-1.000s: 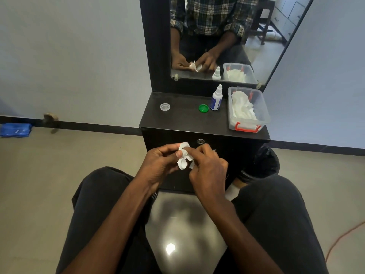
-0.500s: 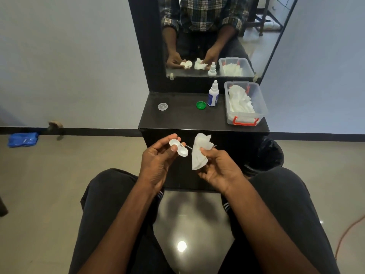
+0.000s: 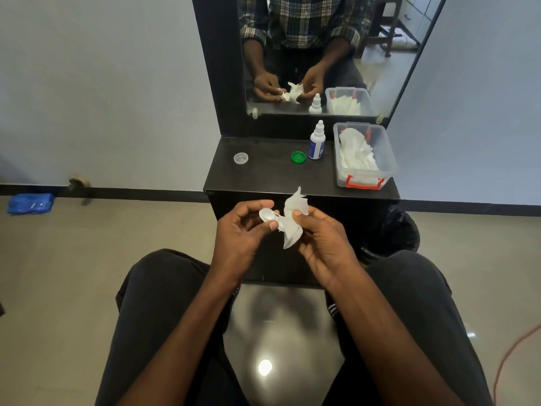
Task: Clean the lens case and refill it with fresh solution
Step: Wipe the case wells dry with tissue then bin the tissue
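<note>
In front of the dark counter [image 3: 263,177], over the gap between the person's knees, the left hand [image 3: 243,232] holds the white lens case [image 3: 268,214], fingers curled over its top and thumb under it, with one round well showing bare. The right hand [image 3: 320,238] pinches a crumpled tissue [image 3: 292,222] against the case's other end, so that end is hidden under the paper; the two hands sit close together, joined only through case and tissue. Both are just short of the counter's front edge and lower than its top. On the counter, a clear cap [image 3: 241,157] lies alone toward the left, with bare surface around it. A green cap [image 3: 298,157] sits just beside the upright dropper bottle [image 3: 316,140], near the middle back. The clear tub [image 3: 364,155] of tissues with a red latch fills the right end, its front nearly at the counter's edge. A mirror [image 3: 322,54] rises from the back edge. A dark bin [image 3: 392,230] stands on the floor to the right, near the right knee.
</note>
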